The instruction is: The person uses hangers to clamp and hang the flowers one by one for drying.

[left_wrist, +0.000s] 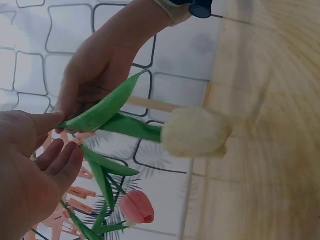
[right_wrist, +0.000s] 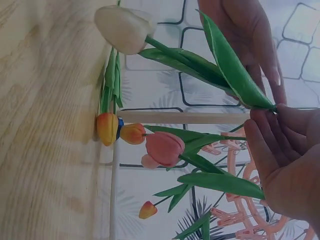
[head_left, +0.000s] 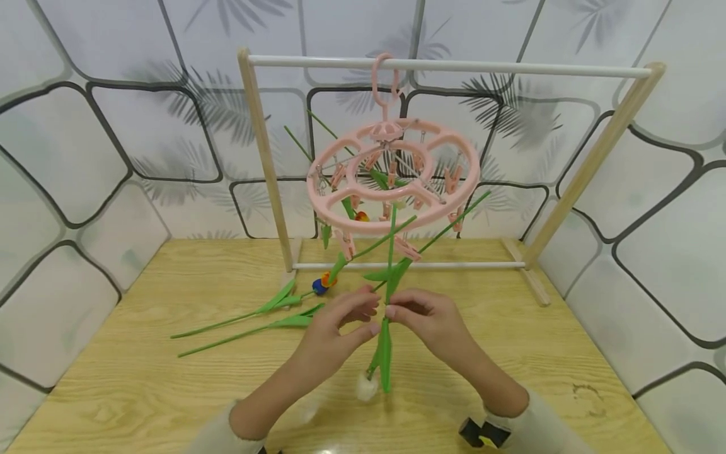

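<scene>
A white artificial tulip [head_left: 367,387] hangs bloom-down in front of me, its green stem and leaves above the bloom. My right hand [head_left: 429,320] pinches the stem between thumb and fingertips just above the long leaf [right_wrist: 232,65]. Close on the other side, my left hand [head_left: 338,328] has its thumb and fingers spread apart, fingertips right by the stem. Behind the hands hangs a round pink clip hanger [head_left: 334,217]. Stems slant at its front clips, and a pink tulip [right_wrist: 165,149] hangs bloom-down among them.
The hanger hooks over the white bar [head_left: 510,67] of a wood-sided rack standing on the table [head_left: 142,391]. Left of the hands lie two tulip stems [head_left: 224,321], with a blue bloom [head_left: 320,287] near them. An orange-yellow tulip [right_wrist: 148,210] hangs from the hanger.
</scene>
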